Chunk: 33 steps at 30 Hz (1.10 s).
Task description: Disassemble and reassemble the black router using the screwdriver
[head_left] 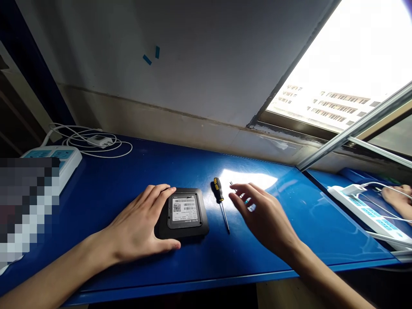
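Observation:
A black square device (203,210) with rounded corners lies on the blue table, its labelled face up. My left hand (138,223) grips its left side, fingers over the far edge and thumb along the near edge. To the device's right lies a black and yellow screwdriver (219,191), its shaft pointing toward me. Just beyond it, my right hand (265,214) is over the table with fingers bent and a gap between thumb and forefinger. Under those fingers shows a thin dark piece with a bit of teal (246,201), mostly hidden, its kind unclear.
At the left stand a white power strip (75,156) and a coiled white cable with a plug (101,140); a blurred-out item covers part of the strip. Beyond a metal frame (331,148) at the right are another power strip (370,210) and another person's hand (397,197).

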Each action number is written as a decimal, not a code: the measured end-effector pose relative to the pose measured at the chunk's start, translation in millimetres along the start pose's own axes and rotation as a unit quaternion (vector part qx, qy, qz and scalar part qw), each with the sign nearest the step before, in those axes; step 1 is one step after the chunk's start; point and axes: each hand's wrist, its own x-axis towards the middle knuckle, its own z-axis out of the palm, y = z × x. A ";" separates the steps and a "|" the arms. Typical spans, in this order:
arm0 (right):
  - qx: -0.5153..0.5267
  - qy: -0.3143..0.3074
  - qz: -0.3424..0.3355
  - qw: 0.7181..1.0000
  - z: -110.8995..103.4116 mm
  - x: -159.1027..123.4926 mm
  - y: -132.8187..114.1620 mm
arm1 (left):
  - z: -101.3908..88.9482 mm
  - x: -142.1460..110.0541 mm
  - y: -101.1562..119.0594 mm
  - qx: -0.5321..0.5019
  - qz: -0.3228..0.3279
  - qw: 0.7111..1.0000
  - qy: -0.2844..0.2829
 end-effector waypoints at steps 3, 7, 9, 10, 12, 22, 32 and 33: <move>0.072 -0.071 0.024 0.995 14.2 21.4 -33.8 | 0.4 -1.0 -0.6 0.003 0.001 1.000 -0.003; 0.049 -0.110 0.032 0.992 39.6 40.5 -50.5 | 1.2 -1.0 -1.1 0.008 -0.005 1.000 -0.001; 0.030 -0.118 0.038 0.992 45.8 44.4 -52.5 | 2.4 0.1 -1.0 0.003 -0.001 1.000 -0.001; 0.021 -0.121 0.043 0.992 46.7 45.6 -53.3 | 3.2 0.8 -0.9 -0.001 0.002 1.000 -0.001; 0.002 -0.126 0.053 0.991 45.8 48.1 -55.3 | 4.8 2.0 -0.5 -0.007 0.004 1.000 0.002; -0.117 -0.247 0.034 0.961 66.0 74.1 -45.7 | 5.3 1.4 6.4 -0.023 -0.038 0.999 -0.002; -0.185 -0.252 -0.076 0.947 67.1 82.8 -50.7 | -1.4 4.6 16.1 -0.027 -0.082 0.994 -0.060; -0.186 -0.257 -0.087 0.944 66.6 83.8 -51.7 | -2.4 4.8 17.0 -0.030 -0.085 0.994 -0.066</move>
